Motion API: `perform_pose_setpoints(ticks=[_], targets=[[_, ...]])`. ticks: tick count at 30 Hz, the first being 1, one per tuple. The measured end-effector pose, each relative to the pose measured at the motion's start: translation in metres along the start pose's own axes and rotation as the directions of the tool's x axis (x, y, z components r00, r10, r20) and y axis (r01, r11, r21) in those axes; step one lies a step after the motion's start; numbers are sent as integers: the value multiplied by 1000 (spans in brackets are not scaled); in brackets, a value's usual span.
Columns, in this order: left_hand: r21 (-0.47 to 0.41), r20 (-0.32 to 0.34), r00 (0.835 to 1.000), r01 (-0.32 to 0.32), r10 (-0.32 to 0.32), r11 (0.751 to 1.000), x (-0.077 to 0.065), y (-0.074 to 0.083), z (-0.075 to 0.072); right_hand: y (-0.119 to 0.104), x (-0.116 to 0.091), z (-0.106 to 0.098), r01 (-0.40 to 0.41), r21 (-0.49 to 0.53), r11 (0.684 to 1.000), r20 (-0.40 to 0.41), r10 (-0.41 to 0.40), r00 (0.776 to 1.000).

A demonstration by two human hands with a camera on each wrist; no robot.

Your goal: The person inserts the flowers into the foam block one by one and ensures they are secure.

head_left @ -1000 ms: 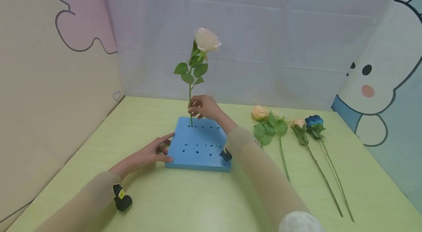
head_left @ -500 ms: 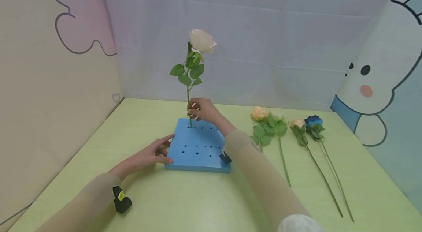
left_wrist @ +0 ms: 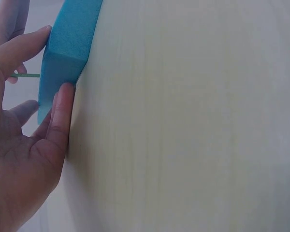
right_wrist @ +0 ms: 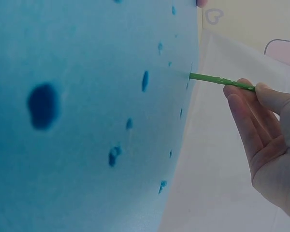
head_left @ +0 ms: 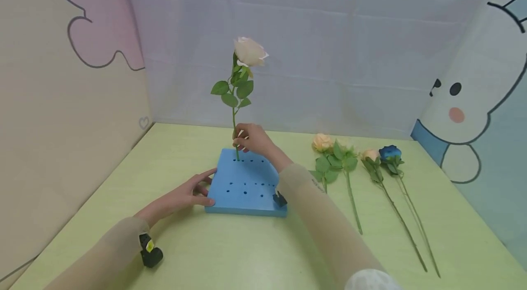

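Observation:
A pale pink-white rose (head_left: 249,52) stands nearly upright, its stem foot at a hole near the back left of a blue foam block (head_left: 232,172). My right hand (head_left: 254,139) pinches the lower green stem (right_wrist: 208,78) between thumb and fingertips, just above the block. My left hand (head_left: 192,195) rests against the block's left side, thumb on the near left corner of the top. In the left wrist view, its fairly straight fingers (left_wrist: 62,108) lie along the block's side. Several dark holes dot the top face; my right sleeve covers part of its right side.
On the table's right lie a peach rose (head_left: 322,142), a pale leafy flower (head_left: 346,147), another peach rose (head_left: 370,154) and a blue rose (head_left: 389,153), stems pointing forward. A white cloth (head_left: 304,66) hangs behind; printed panels (head_left: 94,153) flank the yellow-green table (head_left: 263,253).
The rose head has shifted left and the stem leans slightly left now, its foot at the same hole. My right hand has moved slightly down and left; the left hand stays at the block.

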State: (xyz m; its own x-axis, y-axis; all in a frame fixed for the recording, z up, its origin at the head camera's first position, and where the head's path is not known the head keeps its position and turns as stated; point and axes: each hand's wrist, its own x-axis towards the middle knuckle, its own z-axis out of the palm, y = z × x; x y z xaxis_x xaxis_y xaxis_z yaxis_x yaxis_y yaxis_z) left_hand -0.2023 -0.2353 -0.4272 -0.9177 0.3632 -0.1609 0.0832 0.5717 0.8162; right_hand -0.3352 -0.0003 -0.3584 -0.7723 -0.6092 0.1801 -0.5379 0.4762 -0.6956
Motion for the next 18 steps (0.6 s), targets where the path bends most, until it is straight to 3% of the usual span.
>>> perform_pose_setpoints(ticks=[18], targets=[[26,0,1000,1,-1,1000,2,-1,0,4,1,4,2,-39,999,-20,-3,1000]])
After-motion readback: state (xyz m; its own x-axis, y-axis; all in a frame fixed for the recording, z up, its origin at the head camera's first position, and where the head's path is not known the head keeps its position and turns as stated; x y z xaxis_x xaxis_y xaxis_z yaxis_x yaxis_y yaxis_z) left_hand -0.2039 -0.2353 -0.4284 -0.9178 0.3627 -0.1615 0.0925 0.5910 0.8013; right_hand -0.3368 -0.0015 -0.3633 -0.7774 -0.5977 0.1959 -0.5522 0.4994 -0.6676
